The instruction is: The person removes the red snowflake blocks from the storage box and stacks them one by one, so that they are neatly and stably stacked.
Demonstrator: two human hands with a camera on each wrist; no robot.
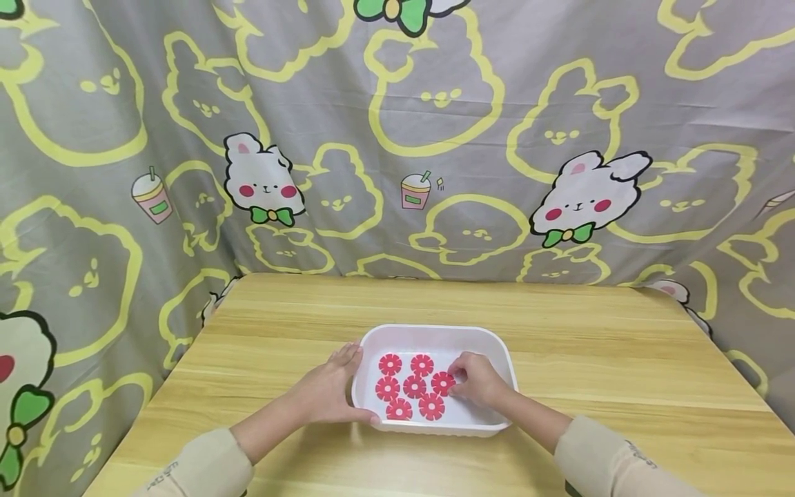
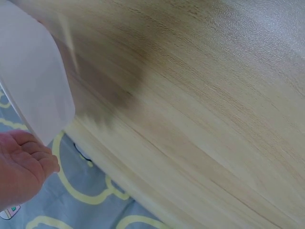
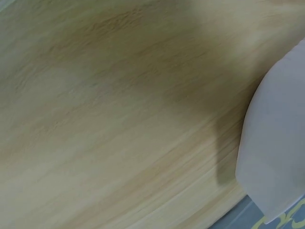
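- The red, thin, notched round disc, flower-like in outline (image 1: 442, 384), is inside the tray, the rightmost of the group, just right of the middle piece.
- The right hand (image 1: 482, 382) reaches over the tray's right side and pinches this disc by its right edge, thumb and fingertips close together (the right wrist view misses the fingers). Whether the disc is clear of the floor, I cannot tell.
- The six other red notched discs (image 1: 414, 387) lie flat to its left, close together; some look to be touching.
- The disc is probably plastic: very light, fairly stiff, perhaps a little slippery when flat. The outer rim between notches seems the best hold; the slits are likely its weaker spots.
- The white, smooth-walled, rounded rectangular tray (image 1: 437, 429), likely plastic, sits on the yellowish wood-grain table (image 1: 621, 366). It should be light and stiff, apt to slide if nudged, and best held at an end wall or the rim.
- The left hand (image 1: 335, 388) touches the tray's left end, thumb spread away from the fingers along the near corner, fingertips at the far corner.
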